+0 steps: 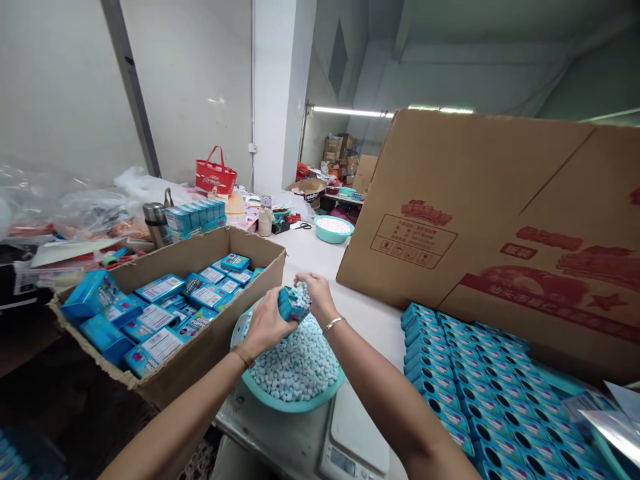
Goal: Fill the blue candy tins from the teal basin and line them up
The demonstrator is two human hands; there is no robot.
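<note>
My left hand (270,319) is wrapped round a small blue box (287,304), tilted above a turquoise basin (287,405). Pale blue and white pellets (295,367) that look like candies are heaped in the basin. At the box's opening my right hand (319,293) is closed around a cluster of the pellets (301,293). To the left, a brown carton (210,333) contains several blue boxes (161,343), lying loosely. A white digital scale (357,427) sits on the table right of the basin, partly behind my right forearm.
Rows of blue boxes (480,387) stand at the right, before a large cardboard carton (500,227). Farther back are a second basin (334,230), scissors (301,226), a beige bottle (265,217), a steel flask (157,223) and a red bag (216,175). Plastic bags (95,200) lie at the left.
</note>
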